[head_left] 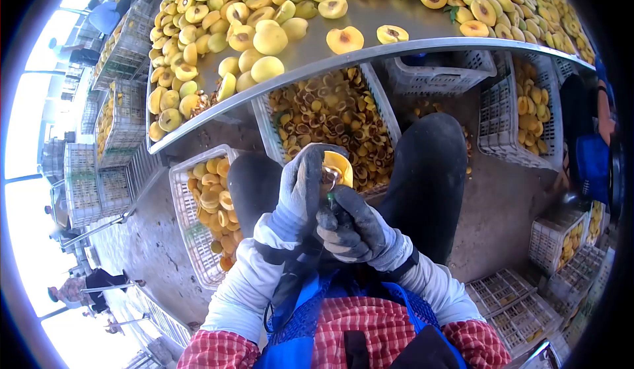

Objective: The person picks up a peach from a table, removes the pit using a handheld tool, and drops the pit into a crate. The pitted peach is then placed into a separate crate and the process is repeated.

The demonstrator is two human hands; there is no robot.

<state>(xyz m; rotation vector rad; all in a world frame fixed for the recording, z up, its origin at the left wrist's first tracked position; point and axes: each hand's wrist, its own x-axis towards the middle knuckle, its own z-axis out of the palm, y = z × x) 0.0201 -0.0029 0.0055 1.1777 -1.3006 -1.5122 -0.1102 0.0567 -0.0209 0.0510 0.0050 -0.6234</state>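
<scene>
My left hand (pixel 300 187), in a dirty grey glove, is closed around a yellow peach half (pixel 340 167) in front of my lap. In my right hand (pixel 356 227), also gloved, is a small pitting tool with a green handle (pixel 331 198). Its metal end (pixel 329 177) lies against the peach half's inner side; its exact shape is partly hidden by fingers. Beneath my hands, between my knees, stands a crate (pixel 269 128) holding many brown-centred scraps and pieces (pixel 330 118).
A metal table (pixel 376 12) heaped with halved peaches (pixel 271 38) spans the front. A crate of pitted halves (pixel 198 250) stands left; another white crate (pixel 489 128) stands right. Stacked crates (pixel 99 184) line the far left. A person in blue (pixel 591 164) sits at right.
</scene>
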